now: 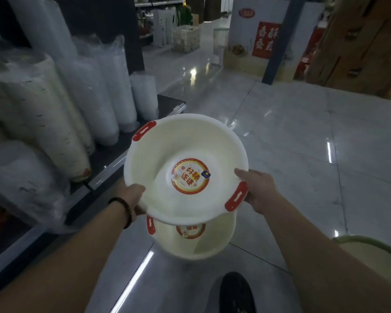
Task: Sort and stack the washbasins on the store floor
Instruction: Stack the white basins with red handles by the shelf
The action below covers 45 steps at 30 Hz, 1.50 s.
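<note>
Above a floor basin (194,242), left hand (133,197) and right hand (257,188) gripping white washbasin (185,168) rim

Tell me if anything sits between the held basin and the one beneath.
Nothing visible. The cream plastic washbasin with red handles, in the left hand and right hand, hangs over the matching lower basin; its visible inside shows only a sticker.

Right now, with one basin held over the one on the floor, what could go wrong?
1. The held basin is tilted and offset from the lower basin, so it may seat crooked.
2. The left hand and right hand grip only its rim; it could slip.
3. The glossy floor may let the lower basin slide when pressed.
</note>
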Available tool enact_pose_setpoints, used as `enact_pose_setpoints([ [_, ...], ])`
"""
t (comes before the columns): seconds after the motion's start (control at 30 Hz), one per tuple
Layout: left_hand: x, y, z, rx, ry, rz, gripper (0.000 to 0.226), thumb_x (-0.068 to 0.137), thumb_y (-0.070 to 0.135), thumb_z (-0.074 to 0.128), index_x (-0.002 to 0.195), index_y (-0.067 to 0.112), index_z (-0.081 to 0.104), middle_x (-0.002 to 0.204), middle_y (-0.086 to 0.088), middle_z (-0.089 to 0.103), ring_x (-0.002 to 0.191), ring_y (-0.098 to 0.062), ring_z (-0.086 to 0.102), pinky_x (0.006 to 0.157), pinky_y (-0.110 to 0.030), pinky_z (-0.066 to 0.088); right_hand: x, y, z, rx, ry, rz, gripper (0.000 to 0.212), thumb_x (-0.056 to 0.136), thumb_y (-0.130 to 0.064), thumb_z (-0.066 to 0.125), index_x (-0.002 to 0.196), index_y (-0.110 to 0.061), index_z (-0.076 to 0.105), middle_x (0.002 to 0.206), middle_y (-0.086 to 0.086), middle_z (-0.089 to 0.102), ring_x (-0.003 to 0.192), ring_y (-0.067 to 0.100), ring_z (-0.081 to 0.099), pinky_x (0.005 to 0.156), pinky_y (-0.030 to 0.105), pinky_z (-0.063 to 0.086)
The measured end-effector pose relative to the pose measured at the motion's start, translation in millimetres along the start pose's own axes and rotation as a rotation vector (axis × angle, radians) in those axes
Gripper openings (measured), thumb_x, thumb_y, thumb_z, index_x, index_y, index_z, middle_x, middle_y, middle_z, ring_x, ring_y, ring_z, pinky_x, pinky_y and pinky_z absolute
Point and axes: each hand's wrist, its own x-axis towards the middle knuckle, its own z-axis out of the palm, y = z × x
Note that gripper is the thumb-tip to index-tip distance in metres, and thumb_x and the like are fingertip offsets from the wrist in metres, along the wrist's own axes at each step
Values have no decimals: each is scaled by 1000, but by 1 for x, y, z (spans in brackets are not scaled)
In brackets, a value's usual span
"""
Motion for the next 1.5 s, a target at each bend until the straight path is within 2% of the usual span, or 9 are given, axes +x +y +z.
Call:
enact_pose_setpoints([
  [0.17, -28, -19, 61, -208, -20, -56, 61, 84, -13, 62, 129, 26, 48, 115, -14, 64, 89, -45, 71, 66, -71, 58, -8, 21, 20, 104, -48, 126, 26, 97, -2, 71, 120, -12, 64, 104, 12, 70, 96, 40, 71, 82, 60, 64],
  [0.37, 3, -19, 44, -18, -27, -114, 13, 98, 7, 63, 102, 19, 60, 105, -16, 69, 93, -42, 73, 77, -60, 63, 23, 30, 12, -56, 71, 126, 26, 98, 11, 57, 117, -6, 60, 90, 9, 64, 80, 34, 66, 36, 33, 53],
  [0.5, 34, -38, 28, 116, 2, -180, 35, 94, -13, 57, 108, 18, 63, 111, -18, 68, 96, -42, 71, 69, -57, 63, 59, 50, 9, -229, 46, 178, 23, 99, 9, 58, 114, -7, 62, 92, 10, 66, 77, 31, 66, 42, 38, 57],
  [0.67, 53, -78, 33, 288, 50, -399, 20, 92, -21, 54, 100, -3, 57, 93, -24, 65, 77, -42, 67, 50, -50, 62, 91, 97, 9, -445, 59, 181, 25, 94, 0, 60, 116, -8, 70, 102, 13, 72, 89, 36, 72, 70, 54, 67],
  [0.93, 133, -159, 36, 454, 253, -478, 47, 71, -7, 73, 116, -1, 58, 102, -26, 67, 84, -46, 68, 63, -62, 62, 109, 144, 14, -662, 75, 208, 27, 95, -17, 58, 120, -9, 66, 107, 11, 72, 96, 34, 71, 84, 48, 66],
  [1.07, 124, -160, 43, 517, 317, -427, 47, 83, 8, 71, 125, 1, 51, 112, -28, 64, 95, -45, 68, 81, -55, 62, 103, 147, 23, -707, 20, 330, 25, 105, -17, 51, 126, -7, 56, 113, 12, 60, 100, 31, 59, 82, 36, 54],
  [1.27, 217, -236, 30, 531, 161, -552, 56, 74, 28, 62, 126, 7, 61, 107, -8, 62, 89, -30, 64, 82, -49, 64, 107, 154, 31, -662, 0, 400, 68, 104, -27, 57, 162, -19, 22, 143, 14, 54, 122, 37, 58, 97, 52, 58],
  [1.4, 169, -206, 42, 532, 149, -569, 37, 77, 10, 70, 110, 7, 52, 103, -17, 64, 87, -40, 68, 67, -55, 62, 108, 159, 31, -684, -2, 452, 83, 104, -33, 58, 167, -26, 5, 152, 16, 47, 127, 43, 56, 95, 59, 59],
  [1.5, 156, -179, 47, 614, 89, -515, 13, 98, 15, 57, 103, 3, 58, 81, -8, 47, 98, -30, 57, 89, -43, 60, 108, 154, 33, -742, -2, 444, 77, 104, -32, 59, 166, -20, 14, 148, 17, 50, 123, 40, 58, 97, 55, 59],
])
